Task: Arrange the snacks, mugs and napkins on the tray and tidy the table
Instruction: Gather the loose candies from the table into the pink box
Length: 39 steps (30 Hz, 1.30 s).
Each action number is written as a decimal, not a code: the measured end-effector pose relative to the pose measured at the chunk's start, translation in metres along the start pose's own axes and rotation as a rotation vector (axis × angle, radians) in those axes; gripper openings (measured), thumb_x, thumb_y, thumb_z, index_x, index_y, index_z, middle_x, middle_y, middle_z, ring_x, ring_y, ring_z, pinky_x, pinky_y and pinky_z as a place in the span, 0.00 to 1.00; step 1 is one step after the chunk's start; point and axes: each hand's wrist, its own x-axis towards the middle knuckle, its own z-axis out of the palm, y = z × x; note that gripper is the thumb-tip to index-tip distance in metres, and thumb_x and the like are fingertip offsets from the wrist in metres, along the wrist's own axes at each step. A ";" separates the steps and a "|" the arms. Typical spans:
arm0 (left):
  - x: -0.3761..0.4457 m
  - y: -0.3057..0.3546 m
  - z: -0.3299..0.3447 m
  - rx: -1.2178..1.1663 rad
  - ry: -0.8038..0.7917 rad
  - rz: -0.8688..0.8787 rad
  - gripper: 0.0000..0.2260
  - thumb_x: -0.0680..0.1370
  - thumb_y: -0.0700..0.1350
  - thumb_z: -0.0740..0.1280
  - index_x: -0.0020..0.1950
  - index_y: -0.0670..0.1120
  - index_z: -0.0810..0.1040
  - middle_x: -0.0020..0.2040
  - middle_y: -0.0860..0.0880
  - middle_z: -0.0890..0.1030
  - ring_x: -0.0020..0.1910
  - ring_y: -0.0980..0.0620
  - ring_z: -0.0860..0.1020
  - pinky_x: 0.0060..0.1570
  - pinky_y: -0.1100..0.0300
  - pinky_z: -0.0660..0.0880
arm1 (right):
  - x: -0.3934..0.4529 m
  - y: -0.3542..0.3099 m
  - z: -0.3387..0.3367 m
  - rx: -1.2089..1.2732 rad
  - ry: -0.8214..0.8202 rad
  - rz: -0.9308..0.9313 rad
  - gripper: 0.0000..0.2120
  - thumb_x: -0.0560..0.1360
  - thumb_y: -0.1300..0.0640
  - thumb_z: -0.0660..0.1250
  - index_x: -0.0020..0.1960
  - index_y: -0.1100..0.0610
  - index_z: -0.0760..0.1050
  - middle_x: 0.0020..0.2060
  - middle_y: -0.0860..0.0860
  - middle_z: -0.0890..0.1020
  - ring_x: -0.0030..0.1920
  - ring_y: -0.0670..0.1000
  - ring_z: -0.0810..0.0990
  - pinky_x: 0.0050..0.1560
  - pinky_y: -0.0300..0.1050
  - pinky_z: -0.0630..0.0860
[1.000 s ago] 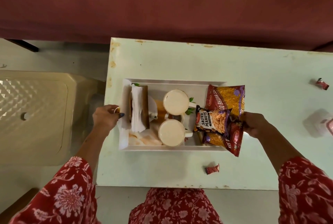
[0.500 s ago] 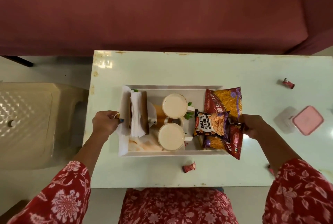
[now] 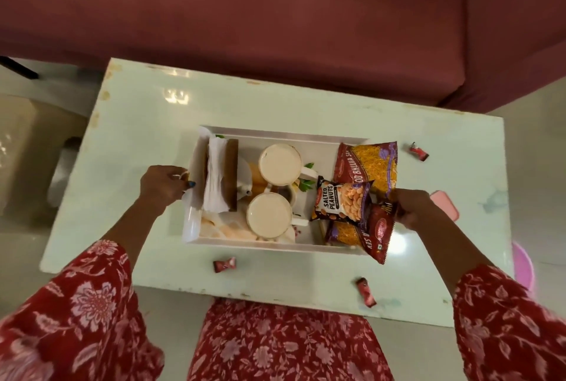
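At opposite tray point(image 3: 277, 247) ends, left hand point(image 3: 162, 186) grip clenched on rim, right hand point(image 3: 412, 207) grasping snack packet point(image 3: 378, 232).

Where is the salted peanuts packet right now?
In the head view, the salted peanuts packet lies at the right end of the white tray, on top of the bhujia sev packets, right of the two mugs and beside the right hand.

a home sitting room; maroon sofa point(image 3: 275, 28) behind a low table point(image 3: 147, 123)
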 end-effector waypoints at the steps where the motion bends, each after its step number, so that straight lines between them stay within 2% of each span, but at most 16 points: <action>1: -0.001 0.000 0.007 -0.004 0.001 -0.009 0.18 0.66 0.33 0.75 0.55 0.37 0.79 0.38 0.42 0.78 0.17 0.61 0.74 0.54 0.44 0.77 | 0.011 0.002 -0.006 -0.001 0.008 0.003 0.09 0.70 0.71 0.66 0.49 0.64 0.75 0.52 0.62 0.81 0.48 0.60 0.81 0.50 0.57 0.79; 2: -0.002 0.001 0.014 -0.005 0.007 -0.016 0.18 0.66 0.33 0.75 0.55 0.37 0.79 0.41 0.41 0.78 0.17 0.61 0.74 0.55 0.44 0.77 | 0.020 0.005 -0.011 -0.007 0.011 0.007 0.11 0.70 0.71 0.66 0.51 0.64 0.75 0.54 0.62 0.81 0.50 0.61 0.81 0.51 0.57 0.79; 4: -0.001 0.002 0.026 0.002 0.025 -0.020 0.18 0.66 0.34 0.75 0.54 0.38 0.79 0.44 0.42 0.79 0.17 0.62 0.74 0.54 0.45 0.77 | 0.036 0.010 -0.017 -0.021 0.011 0.028 0.10 0.69 0.72 0.65 0.50 0.64 0.75 0.54 0.63 0.81 0.48 0.61 0.81 0.48 0.56 0.79; 6: 0.002 0.002 0.034 0.026 0.046 -0.008 0.17 0.66 0.34 0.75 0.54 0.39 0.80 0.44 0.42 0.79 0.16 0.62 0.74 0.53 0.46 0.78 | 0.040 0.013 -0.017 -0.021 0.020 0.043 0.07 0.69 0.73 0.63 0.43 0.63 0.74 0.49 0.62 0.80 0.42 0.58 0.80 0.42 0.52 0.78; 9: 0.011 0.000 0.042 0.037 0.062 -0.003 0.18 0.66 0.35 0.75 0.55 0.39 0.80 0.44 0.41 0.79 0.17 0.63 0.74 0.50 0.49 0.78 | 0.044 0.017 -0.015 -0.005 0.007 0.052 0.10 0.69 0.75 0.61 0.36 0.61 0.73 0.41 0.57 0.79 0.36 0.54 0.78 0.34 0.49 0.74; 13: 0.022 -0.003 0.048 0.047 0.054 -0.014 0.19 0.66 0.34 0.75 0.56 0.39 0.79 0.45 0.42 0.79 0.18 0.63 0.74 0.52 0.47 0.78 | 0.051 0.022 -0.011 0.022 -0.003 0.051 0.12 0.69 0.75 0.60 0.34 0.61 0.71 0.36 0.56 0.78 0.35 0.54 0.76 0.34 0.49 0.73; 21: 0.037 -0.006 0.055 0.062 0.049 -0.038 0.19 0.65 0.34 0.75 0.55 0.39 0.79 0.52 0.37 0.81 0.20 0.61 0.77 0.55 0.45 0.77 | 0.057 0.023 -0.009 0.024 0.022 0.049 0.10 0.69 0.75 0.62 0.35 0.62 0.71 0.35 0.56 0.78 0.34 0.54 0.76 0.33 0.48 0.74; 23: 0.040 -0.006 0.055 0.063 0.051 -0.051 0.19 0.65 0.34 0.75 0.55 0.38 0.79 0.47 0.39 0.82 0.23 0.58 0.78 0.48 0.50 0.81 | 0.058 0.022 -0.009 0.032 0.024 0.051 0.10 0.69 0.75 0.62 0.35 0.62 0.71 0.35 0.56 0.78 0.34 0.55 0.76 0.33 0.49 0.74; 25: 0.042 -0.008 0.054 0.061 0.044 -0.062 0.19 0.65 0.33 0.75 0.55 0.38 0.79 0.36 0.47 0.82 0.21 0.60 0.77 0.38 0.59 0.80 | 0.059 0.022 -0.009 0.037 0.024 0.059 0.10 0.68 0.75 0.61 0.35 0.62 0.71 0.36 0.57 0.77 0.35 0.55 0.76 0.33 0.48 0.74; 26: 0.042 -0.008 0.054 0.069 0.038 -0.064 0.19 0.65 0.33 0.75 0.55 0.38 0.79 0.34 0.48 0.82 0.20 0.62 0.77 0.37 0.61 0.80 | 0.060 0.022 -0.009 0.033 0.028 0.063 0.10 0.68 0.76 0.62 0.35 0.62 0.71 0.36 0.57 0.77 0.35 0.55 0.77 0.33 0.48 0.74; 28: 0.040 -0.005 0.055 0.110 0.041 -0.074 0.19 0.66 0.34 0.74 0.56 0.39 0.79 0.41 0.43 0.82 0.23 0.61 0.78 0.46 0.57 0.81 | 0.060 0.022 -0.010 0.027 0.027 0.070 0.10 0.68 0.76 0.62 0.36 0.62 0.71 0.36 0.57 0.77 0.35 0.55 0.77 0.34 0.49 0.75; 30: 0.036 0.003 0.057 0.190 0.073 -0.071 0.19 0.67 0.34 0.72 0.57 0.39 0.78 0.52 0.39 0.81 0.40 0.50 0.83 0.58 0.49 0.76 | 0.057 0.019 -0.012 0.003 0.006 0.071 0.08 0.69 0.75 0.63 0.37 0.64 0.73 0.38 0.58 0.79 0.35 0.54 0.78 0.34 0.49 0.76; 31: 0.030 0.012 0.058 0.285 0.110 -0.048 0.19 0.68 0.35 0.71 0.59 0.40 0.77 0.57 0.39 0.80 0.50 0.44 0.81 0.61 0.50 0.74 | 0.054 0.017 -0.015 -0.018 0.003 0.061 0.07 0.71 0.73 0.63 0.39 0.64 0.75 0.39 0.58 0.80 0.35 0.54 0.79 0.35 0.49 0.77; 33: 0.013 0.030 0.062 0.419 0.201 0.033 0.19 0.71 0.37 0.68 0.62 0.40 0.75 0.61 0.40 0.78 0.60 0.42 0.76 0.63 0.53 0.70 | 0.044 0.010 -0.025 -0.086 0.079 0.003 0.04 0.73 0.68 0.64 0.41 0.63 0.77 0.36 0.58 0.80 0.35 0.54 0.80 0.41 0.51 0.81; 36: -0.024 0.061 0.078 0.310 0.292 0.214 0.17 0.74 0.38 0.64 0.62 0.38 0.73 0.60 0.38 0.77 0.60 0.39 0.75 0.64 0.51 0.69 | 0.023 -0.001 -0.043 -0.189 0.271 -0.200 0.06 0.71 0.62 0.64 0.38 0.59 0.79 0.36 0.57 0.83 0.35 0.55 0.82 0.52 0.51 0.79; 39: -0.073 0.093 0.113 0.269 0.232 0.480 0.15 0.74 0.38 0.64 0.61 0.38 0.73 0.60 0.38 0.78 0.58 0.40 0.76 0.62 0.53 0.70 | -0.003 -0.007 -0.056 -0.382 0.401 -0.344 0.10 0.71 0.60 0.62 0.44 0.58 0.82 0.44 0.58 0.85 0.49 0.58 0.83 0.56 0.47 0.76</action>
